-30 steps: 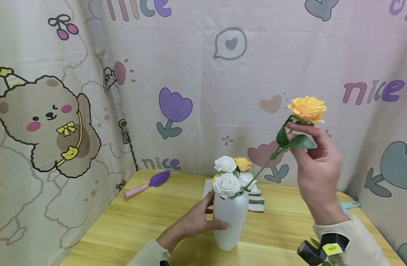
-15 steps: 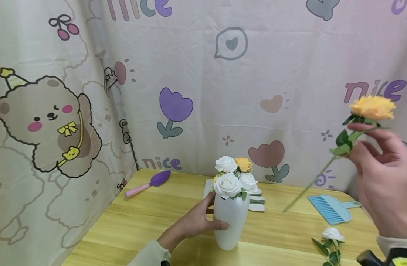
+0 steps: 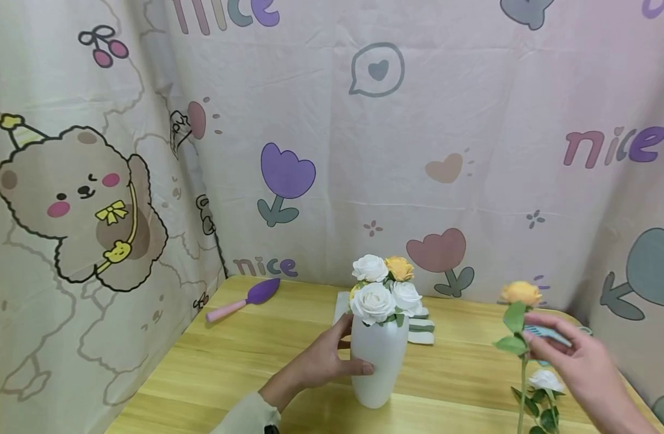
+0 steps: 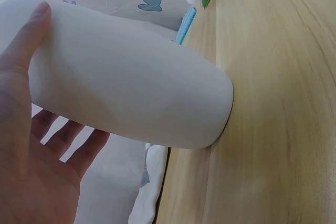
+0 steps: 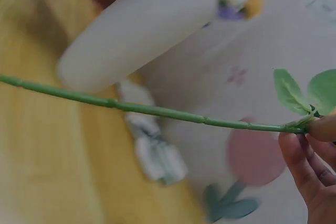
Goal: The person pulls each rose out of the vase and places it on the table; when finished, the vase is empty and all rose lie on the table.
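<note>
In the head view my left hand holds a white vase by its left side, thumb across the front. The vase stands upright on the table, with white roses and yellow roses in its mouth. Over at the right, my right hand pinches a yellow rose just below its bloom. Its long green stem hangs down, apart from the vase. A white rose with leaves lies on the table under that hand. The vase base is seen touching the wood in the left wrist view.
A purple trowel with a pink handle lies at the back left of the table. Behind the vase is a striped cloth item. A light blue dustpan-like tool is partly hidden by my right hand. Patterned curtains stand behind.
My right hand has taken the yellow rose from the vase's rim out to the right, then lowered it near the white rose on the table. The left hand keeps its hold on the vase.
</note>
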The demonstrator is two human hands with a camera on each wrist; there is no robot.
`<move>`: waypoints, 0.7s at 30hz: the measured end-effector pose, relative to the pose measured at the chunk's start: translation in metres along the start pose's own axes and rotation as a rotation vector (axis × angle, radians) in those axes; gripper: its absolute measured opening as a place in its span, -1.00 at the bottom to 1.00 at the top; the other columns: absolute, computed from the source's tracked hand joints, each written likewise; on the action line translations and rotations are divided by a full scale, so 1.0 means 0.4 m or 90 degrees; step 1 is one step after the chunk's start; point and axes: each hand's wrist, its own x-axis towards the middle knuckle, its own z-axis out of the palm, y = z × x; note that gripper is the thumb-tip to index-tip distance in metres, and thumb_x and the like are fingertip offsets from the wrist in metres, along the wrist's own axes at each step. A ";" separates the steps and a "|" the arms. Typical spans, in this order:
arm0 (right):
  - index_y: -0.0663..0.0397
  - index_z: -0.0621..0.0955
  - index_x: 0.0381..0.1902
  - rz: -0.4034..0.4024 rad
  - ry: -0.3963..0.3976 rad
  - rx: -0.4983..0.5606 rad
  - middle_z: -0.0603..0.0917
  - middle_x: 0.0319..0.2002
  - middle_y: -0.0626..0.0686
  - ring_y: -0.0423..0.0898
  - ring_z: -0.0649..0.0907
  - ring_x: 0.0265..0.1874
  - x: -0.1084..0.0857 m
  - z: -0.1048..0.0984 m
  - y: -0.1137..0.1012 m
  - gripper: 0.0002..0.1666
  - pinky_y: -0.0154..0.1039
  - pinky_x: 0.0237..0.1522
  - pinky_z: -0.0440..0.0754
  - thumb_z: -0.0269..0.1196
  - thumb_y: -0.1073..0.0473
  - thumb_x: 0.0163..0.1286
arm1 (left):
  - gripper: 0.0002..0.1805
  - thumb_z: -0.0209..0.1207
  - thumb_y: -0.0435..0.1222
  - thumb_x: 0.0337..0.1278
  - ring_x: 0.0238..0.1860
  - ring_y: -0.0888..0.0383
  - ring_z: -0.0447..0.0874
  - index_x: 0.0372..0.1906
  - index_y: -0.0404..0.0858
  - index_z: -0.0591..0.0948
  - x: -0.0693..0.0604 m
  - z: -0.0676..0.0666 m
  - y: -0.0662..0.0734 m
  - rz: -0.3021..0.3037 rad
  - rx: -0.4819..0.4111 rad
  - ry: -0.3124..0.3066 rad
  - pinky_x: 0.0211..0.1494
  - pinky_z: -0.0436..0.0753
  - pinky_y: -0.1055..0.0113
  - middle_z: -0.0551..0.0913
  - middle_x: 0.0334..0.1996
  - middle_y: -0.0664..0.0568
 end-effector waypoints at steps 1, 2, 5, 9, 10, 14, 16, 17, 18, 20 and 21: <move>-0.03 0.66 0.36 0.037 -0.023 0.004 0.64 0.05 -0.57 -0.35 0.80 -0.17 -0.001 0.008 0.015 -0.61 -0.40 -0.15 0.79 0.30 0.12 0.67 | 0.11 0.47 0.14 0.29 0.51 0.11 0.49 0.75 0.22 0.05 0.000 -0.001 0.000 -0.001 0.001 -0.001 0.54 0.54 -0.06 0.38 0.60 0.15; 0.01 0.64 0.38 0.077 -0.046 0.009 0.71 0.11 -0.39 -0.34 0.81 -0.16 -0.001 0.016 0.032 -0.57 -0.32 -0.12 0.82 0.31 0.07 0.66 | 0.11 0.47 0.14 0.29 0.51 0.10 0.48 0.75 0.21 0.05 0.000 -0.001 0.001 0.000 0.003 0.000 0.54 0.54 -0.06 0.38 0.60 0.15; 0.09 0.59 0.45 0.186 -0.107 0.017 0.70 0.22 -0.11 -0.30 0.80 -0.12 -0.001 0.041 0.081 -0.44 -0.20 -0.07 0.84 0.33 -0.03 0.64 | 0.10 0.48 0.14 0.28 0.51 0.10 0.49 0.75 0.19 0.06 -0.002 -0.002 0.000 -0.002 0.004 0.002 0.54 0.55 -0.06 0.39 0.60 0.15; 0.25 0.57 0.44 0.219 -0.133 0.015 0.72 0.15 -0.02 -0.18 0.78 -0.21 -0.009 0.073 0.147 -0.41 -0.20 -0.12 0.79 0.38 0.08 0.60 | 0.12 0.48 0.15 0.28 0.52 0.10 0.48 0.75 0.19 0.05 -0.001 -0.002 -0.001 -0.001 0.004 0.001 0.55 0.55 -0.06 0.37 0.61 0.15; 0.27 0.58 0.43 0.217 -0.135 0.009 0.74 0.05 -0.07 -0.15 0.76 -0.26 -0.011 0.080 0.163 -0.43 -0.21 -0.16 0.77 0.37 0.11 0.59 | 0.12 0.48 0.15 0.28 0.52 0.10 0.48 0.75 0.19 0.05 -0.001 -0.002 -0.001 -0.002 0.004 0.001 0.55 0.55 -0.06 0.37 0.61 0.15; 0.37 0.61 0.36 0.215 -0.131 -0.008 0.79 -0.03 0.03 -0.12 0.75 -0.32 -0.013 0.107 0.218 -0.45 -0.22 -0.23 0.78 0.41 0.17 0.55 | 0.12 0.48 0.16 0.28 0.52 0.10 0.48 0.75 0.19 0.05 0.000 -0.001 0.000 -0.008 -0.001 0.002 0.56 0.53 -0.08 0.37 0.61 0.15; 0.40 0.63 0.30 0.225 -0.136 0.014 0.78 0.00 0.06 -0.12 0.76 -0.30 -0.013 0.117 0.245 -0.49 -0.18 -0.22 0.80 0.42 0.21 0.53 | 0.11 0.48 0.16 0.28 0.53 0.09 0.48 0.75 0.19 0.06 0.001 -0.001 0.000 -0.009 -0.002 0.003 0.57 0.53 -0.09 0.37 0.61 0.14; 0.43 0.64 0.28 0.227 -0.145 0.026 0.76 0.04 0.06 -0.13 0.77 -0.27 -0.012 0.120 0.258 -0.50 -0.17 -0.20 0.83 0.42 0.23 0.52 | 0.11 0.48 0.16 0.28 0.53 0.09 0.48 0.75 0.19 0.06 0.001 0.000 -0.001 -0.009 -0.002 0.003 0.57 0.53 -0.10 0.38 0.61 0.14; 0.46 0.62 0.28 0.223 -0.163 0.037 0.76 0.04 0.09 -0.14 0.77 -0.25 -0.011 0.123 0.270 -0.51 -0.15 -0.19 0.84 0.41 0.25 0.53 | 0.11 0.48 0.16 0.28 0.53 0.09 0.48 0.75 0.20 0.06 0.001 0.000 -0.001 -0.009 -0.002 0.003 0.57 0.53 -0.10 0.38 0.61 0.15; 0.54 0.60 0.26 0.200 -0.198 0.036 0.78 0.03 0.15 -0.14 0.78 -0.23 -0.008 0.129 0.291 -0.51 -0.14 -0.20 0.83 0.38 0.27 0.55 | 0.11 0.48 0.16 0.28 0.52 0.08 0.48 0.75 0.18 0.07 0.000 0.001 -0.004 -0.004 -0.001 0.005 0.56 0.53 -0.10 0.38 0.60 0.14; 0.56 0.59 0.26 0.189 -0.212 0.028 0.78 0.01 0.16 -0.14 0.78 -0.24 -0.007 0.133 0.299 -0.51 -0.15 -0.22 0.82 0.37 0.26 0.55 | 0.11 0.48 0.16 0.28 0.53 0.08 0.48 0.75 0.18 0.07 0.000 0.001 -0.005 -0.003 -0.001 0.005 0.56 0.54 -0.10 0.38 0.61 0.14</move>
